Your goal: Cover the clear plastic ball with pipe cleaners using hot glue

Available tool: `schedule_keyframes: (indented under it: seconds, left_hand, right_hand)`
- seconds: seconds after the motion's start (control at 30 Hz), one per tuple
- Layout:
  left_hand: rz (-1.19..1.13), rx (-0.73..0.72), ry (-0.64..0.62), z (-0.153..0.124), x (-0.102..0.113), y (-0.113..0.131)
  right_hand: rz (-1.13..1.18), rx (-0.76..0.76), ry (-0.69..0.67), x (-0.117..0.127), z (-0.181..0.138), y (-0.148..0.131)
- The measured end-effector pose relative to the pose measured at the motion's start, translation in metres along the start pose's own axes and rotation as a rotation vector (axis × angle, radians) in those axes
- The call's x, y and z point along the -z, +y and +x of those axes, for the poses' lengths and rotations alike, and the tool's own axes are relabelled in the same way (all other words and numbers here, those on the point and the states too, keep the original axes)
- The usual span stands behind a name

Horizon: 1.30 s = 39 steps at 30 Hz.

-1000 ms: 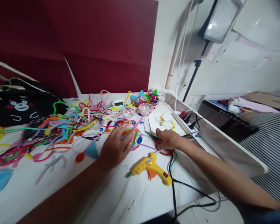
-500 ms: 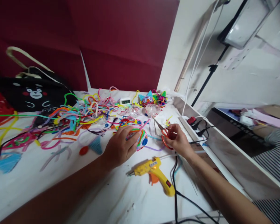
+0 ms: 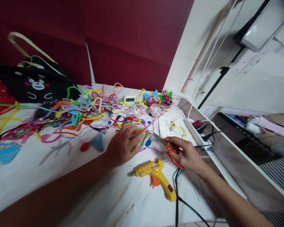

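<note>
My left hand (image 3: 123, 144) is closed around a colourful pipe-cleaner piece (image 3: 145, 137) with green, orange and blue parts. A pink pipe-cleaner end (image 3: 150, 125) sticks up from it. In my right hand (image 3: 186, 154) is a pair of scissors (image 3: 168, 145) with orange handles, its blades pointing left, with the tips close beside the piece. Whether the blades touch it I cannot tell. Nearer to me lies a yellow glue gun (image 3: 153, 171) on the white table, its nozzle to the left.
Pipe cleaners (image 3: 92, 105) are heaped at the left and back. Behind stand finished pipe-cleaner figures (image 3: 166, 100), clear containers (image 3: 157, 110) and a small digital clock (image 3: 129, 99). A power strip (image 3: 196, 129) with black cables lies right. A black bag (image 3: 35, 85) sits far left.
My right hand has brought the scissors lower and turned the blades left towards the piece. My left hand still holds the piece. The whole view has shifted slightly.
</note>
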<state>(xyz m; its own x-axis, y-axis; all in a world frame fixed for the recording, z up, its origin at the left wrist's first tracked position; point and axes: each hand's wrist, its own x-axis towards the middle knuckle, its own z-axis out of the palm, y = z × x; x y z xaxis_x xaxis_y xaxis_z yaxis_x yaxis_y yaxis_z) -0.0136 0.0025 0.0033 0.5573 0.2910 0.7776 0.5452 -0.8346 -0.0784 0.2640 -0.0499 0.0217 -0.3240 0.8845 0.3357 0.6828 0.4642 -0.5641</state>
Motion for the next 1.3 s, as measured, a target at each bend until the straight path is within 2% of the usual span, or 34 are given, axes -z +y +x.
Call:
schedule_keyframes:
  seconds: [0.17, 0.73, 1.0, 1.3]
  left_hand:
    - [0.012, 0.012, -0.006, 0.001, 0.0, 0.0]
    - [0.022, -0.013, -0.006, 0.0, 0.001, 0.0]
    - [0.015, 0.0, -0.008, 0.001, 0.002, 0.0]
    - [0.011, 0.0, -0.016, 0.0, 0.002, 0.0]
  right_hand:
    - [-0.083, 0.107, -0.036, 0.0, 0.011, -0.004]
    - [-0.079, 0.144, -0.088, -0.004, 0.023, 0.006]
    - [-0.166, 0.275, -0.099, -0.005, 0.033, 0.014]
    - [-0.245, 0.357, -0.134, -0.004, 0.039, 0.024]
